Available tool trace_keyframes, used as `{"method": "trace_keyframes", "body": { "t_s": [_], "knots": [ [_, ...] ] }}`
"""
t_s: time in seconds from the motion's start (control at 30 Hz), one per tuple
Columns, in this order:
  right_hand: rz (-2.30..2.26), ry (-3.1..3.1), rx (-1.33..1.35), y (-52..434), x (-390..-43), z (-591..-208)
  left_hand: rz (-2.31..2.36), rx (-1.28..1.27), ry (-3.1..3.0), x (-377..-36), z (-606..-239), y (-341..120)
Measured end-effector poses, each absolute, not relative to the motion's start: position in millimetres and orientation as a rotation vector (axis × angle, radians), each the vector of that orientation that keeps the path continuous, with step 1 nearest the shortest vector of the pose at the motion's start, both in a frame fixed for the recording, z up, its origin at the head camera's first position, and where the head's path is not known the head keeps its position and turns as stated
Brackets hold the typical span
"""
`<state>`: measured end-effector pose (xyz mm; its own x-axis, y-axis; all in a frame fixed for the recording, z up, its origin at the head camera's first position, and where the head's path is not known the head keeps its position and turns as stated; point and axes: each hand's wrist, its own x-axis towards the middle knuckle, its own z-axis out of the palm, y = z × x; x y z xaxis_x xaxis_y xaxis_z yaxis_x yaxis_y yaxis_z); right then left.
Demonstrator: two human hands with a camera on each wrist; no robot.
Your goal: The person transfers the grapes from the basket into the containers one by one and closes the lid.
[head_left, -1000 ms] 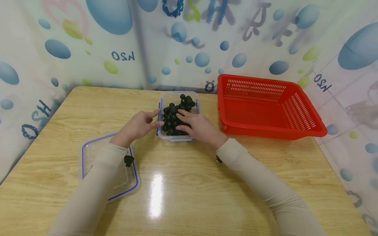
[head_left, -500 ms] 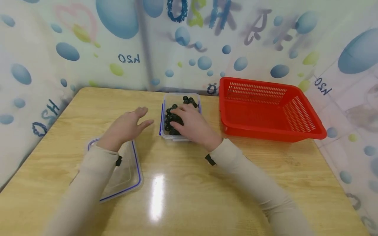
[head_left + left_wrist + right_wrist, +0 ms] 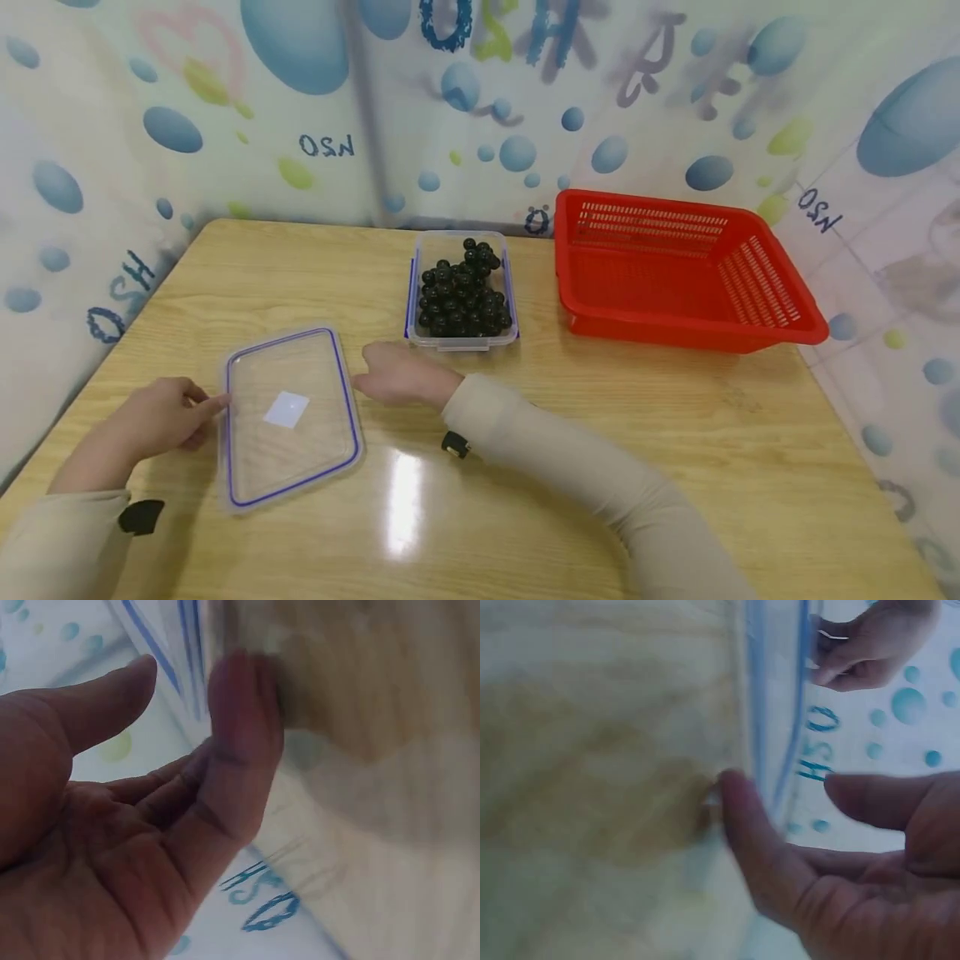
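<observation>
A clear plastic lid [image 3: 300,454] with a blue seal lies flat on the table in the head view. My left hand [image 3: 153,421] is at its left edge, and my right hand [image 3: 405,375] is at its right edge. In the left wrist view, bent fingers [image 3: 244,712] meet the lid's edge while the thumb stays apart. The right wrist view has a fingertip at the lid's rim [image 3: 759,697], with the thumb clear of it. Behind the lid stands a clear container [image 3: 463,342] holding a bunch of black grapes [image 3: 459,300].
A red plastic basket [image 3: 660,327] with slotted walls stands at the back right of the wooden table [image 3: 570,483]. A patterned curtain [image 3: 405,108] hangs behind the table's far edge.
My right hand has left the grapes in the container and moved down-left to the lid. The left hand has moved from beside the container to the lid's left edge.
</observation>
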<state>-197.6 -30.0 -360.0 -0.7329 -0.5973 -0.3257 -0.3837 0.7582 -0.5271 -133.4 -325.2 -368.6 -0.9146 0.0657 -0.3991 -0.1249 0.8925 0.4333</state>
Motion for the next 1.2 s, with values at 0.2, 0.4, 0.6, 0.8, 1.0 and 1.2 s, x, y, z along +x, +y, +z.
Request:
{"method": "trace_keyframes", "body": {
  "t_s": [0.2, 0.4, 0.6, 0.8, 1.0, 1.2],
  "knots": [
    [-0.819, 2.332, -0.597, -43.2, -195.6, -374.9, 1.116, -0.144, 2.421, -120.9, -379.6, -323.3],
    [-0.979, 2.278, -0.449, -49.5, -193.1, -383.3, 1.154, -0.160, 2.404, -122.4, -380.8, -317.3],
    [-1.079, 2.252, -0.355, -51.8, -192.1, -387.0, 1.121, -0.178, 2.425, -123.7, -382.3, -318.5],
    [-1.098, 2.256, -0.337, -48.8, -187.1, -382.6, 1.184, -0.147, 2.451, -118.2, -379.3, -322.6],
    [-1.413, 2.084, -0.322, -21.1, -191.2, -347.0, 1.319, -0.042, 2.600, -126.7, -354.0, -312.2],
    [-1.509, 2.091, -0.367, 44.9, -219.8, -304.3, 1.466, 0.037, 2.675, -167.4, -324.5, -259.5]
  ]
}}
